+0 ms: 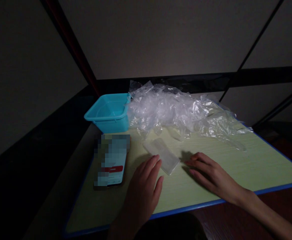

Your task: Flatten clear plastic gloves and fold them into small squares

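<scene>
A flat, folded piece of clear plastic (164, 156), perhaps a small bag, lies on the pale table between my hands. My left hand (146, 185) rests at its near left edge, fingers stretched out and the fingertips touching or just over the plastic. To the right of the plastic is my right hand (208, 175), a little apart from it, its fingers loosely bent and spread with nothing between them. Behind the folded piece spreads a large heap of crumpled clear plastic bags (171, 108).
A blue plastic basin (111, 125) stands at the back left, against the heap. Left of my left hand lies a phone (116, 160) with its screen lit, partly blurred out. The table (256, 166) has a blue edge. Panelled wall (161, 40) rises behind it.
</scene>
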Tool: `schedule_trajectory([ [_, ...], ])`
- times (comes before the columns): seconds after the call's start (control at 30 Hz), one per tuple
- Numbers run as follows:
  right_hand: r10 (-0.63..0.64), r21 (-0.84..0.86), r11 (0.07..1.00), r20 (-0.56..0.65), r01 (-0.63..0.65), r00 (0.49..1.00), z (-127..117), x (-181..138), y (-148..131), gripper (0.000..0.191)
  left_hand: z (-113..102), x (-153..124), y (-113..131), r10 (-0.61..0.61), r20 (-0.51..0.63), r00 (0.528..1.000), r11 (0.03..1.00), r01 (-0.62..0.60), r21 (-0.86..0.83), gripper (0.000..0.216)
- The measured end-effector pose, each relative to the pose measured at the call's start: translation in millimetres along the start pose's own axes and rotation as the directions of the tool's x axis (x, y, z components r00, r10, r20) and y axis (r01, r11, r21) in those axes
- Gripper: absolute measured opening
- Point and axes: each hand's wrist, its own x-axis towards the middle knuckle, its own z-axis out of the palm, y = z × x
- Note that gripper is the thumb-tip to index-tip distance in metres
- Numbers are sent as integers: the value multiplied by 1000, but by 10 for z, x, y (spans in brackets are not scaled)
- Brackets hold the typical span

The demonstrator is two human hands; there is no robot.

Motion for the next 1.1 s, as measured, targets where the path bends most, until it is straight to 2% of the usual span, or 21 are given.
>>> schedule_trajectory([
  [0.1,-52,-174,983,10,53,999,50,-44,63,28,16,28,154,103,113,988,993,-96,-65,40],
  [0.2,-82,-322,943,33,89,996,85,-57,64,33,45,71,235,151,241,959,988,-136,-79,50],
  [0.43,-45,-424,904,44,59,998,89,-34,18,38,55,117,236,177,394,902,984,-168,-58,63],
  [1.1,-22,-422,906,42,38,999,111,-30,16,36,122,136,227,161,466,870,982,-190,15,64],
])
